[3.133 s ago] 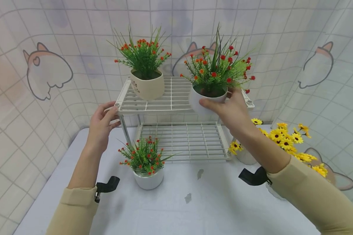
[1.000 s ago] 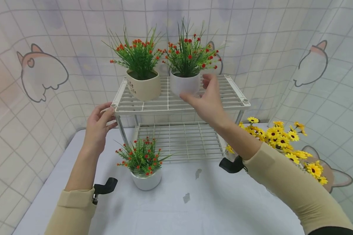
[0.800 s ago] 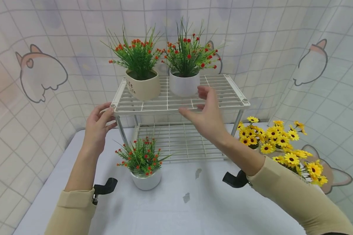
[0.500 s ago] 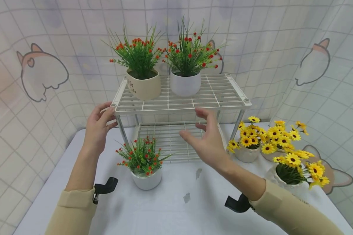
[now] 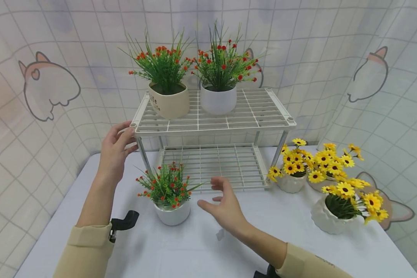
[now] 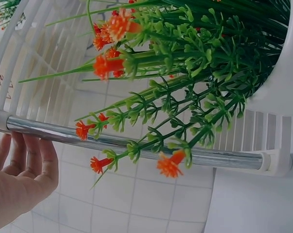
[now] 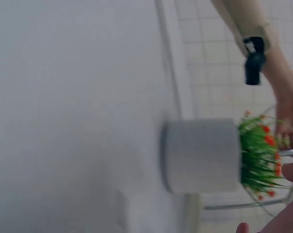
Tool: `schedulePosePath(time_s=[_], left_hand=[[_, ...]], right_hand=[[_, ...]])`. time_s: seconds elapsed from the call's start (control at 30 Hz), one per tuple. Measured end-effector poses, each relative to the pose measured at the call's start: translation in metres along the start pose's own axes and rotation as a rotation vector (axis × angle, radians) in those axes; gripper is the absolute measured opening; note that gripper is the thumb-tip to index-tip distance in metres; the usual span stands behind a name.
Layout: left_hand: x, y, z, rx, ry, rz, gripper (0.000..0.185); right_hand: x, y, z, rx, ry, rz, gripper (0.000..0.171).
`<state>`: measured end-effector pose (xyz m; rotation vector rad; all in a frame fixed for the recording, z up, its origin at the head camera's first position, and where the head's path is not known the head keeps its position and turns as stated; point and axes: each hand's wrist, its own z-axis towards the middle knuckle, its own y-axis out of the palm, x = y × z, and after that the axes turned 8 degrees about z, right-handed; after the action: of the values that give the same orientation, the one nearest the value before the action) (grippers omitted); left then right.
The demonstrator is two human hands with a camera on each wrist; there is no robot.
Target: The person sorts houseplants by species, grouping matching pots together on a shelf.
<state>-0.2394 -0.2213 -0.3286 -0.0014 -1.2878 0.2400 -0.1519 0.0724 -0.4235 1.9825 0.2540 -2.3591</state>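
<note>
My left hand [image 5: 114, 154] grips the front left corner of a white two-tier wire shelf [image 5: 280, 110], its fingers against the metal post [image 6: 107, 141] in the left wrist view. Lower down, my right hand [image 5: 226, 206] hovers over the table with thumb and fingers spread, holding nothing. Just left of it, apart from the fingers, a white pot of red flowers [image 5: 173, 214] stands upright before the shelf. On the top tier stand a cream pot with lettering [image 5: 172, 104] and a white pot [image 5: 218, 101], both with red flowers. The right wrist view is blurred.
Three white pots with yellow flowers stand right of the shelf: one by its right post [image 5: 292, 183], one behind [image 5: 321, 183], one nearer [image 5: 333, 216]. The shelf's lower tier [image 5: 262, 166] sits behind the right hand. A tile-patterned curtain [image 5: 100, 96] surrounds the table.
My right hand set the white pot beside the cream one on the top tier and let go. It then came down toward the pot on the table. My left hand stayed put.
</note>
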Motion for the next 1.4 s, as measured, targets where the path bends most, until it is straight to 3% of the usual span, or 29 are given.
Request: schedulePosePath(time_s=[0.17, 0.3, 0.53, 0.8, 1.27, 1.4], left_hand=[[-0.001, -0.001, 0.0, -0.002, 0.004, 0.001, 0.053], [-0.001, -0.001, 0.0, -0.003, 0.006, -0.004, 0.053], [-0.003, -0.001, 0.0, 0.003, 0.004, -0.004, 0.053], [-0.003, -0.001, 0.0, 0.001, 0.011, -0.018, 0.051], [-0.002, 0.0, 0.0, 0.009, 0.009, -0.008, 0.052], [-0.003, 0.0, -0.001, 0.006, 0.005, -0.017, 0.051]], right_hand=[[0.025, 0.021, -0.01, -0.036, 0.155, 0.061, 0.073], [0.037, 0.036, -0.014, -0.058, 0.2, 0.132, 0.079], [0.049, 0.06, -0.01, -0.044, 0.173, 0.161, 0.087], [0.053, 0.082, -0.004, 0.03, 0.098, 0.173, 0.092], [0.059, 0.11, 0.008, 0.165, 0.052, 0.161, 0.096], [0.058, 0.117, 0.008, 0.199, 0.035, 0.141, 0.104]])
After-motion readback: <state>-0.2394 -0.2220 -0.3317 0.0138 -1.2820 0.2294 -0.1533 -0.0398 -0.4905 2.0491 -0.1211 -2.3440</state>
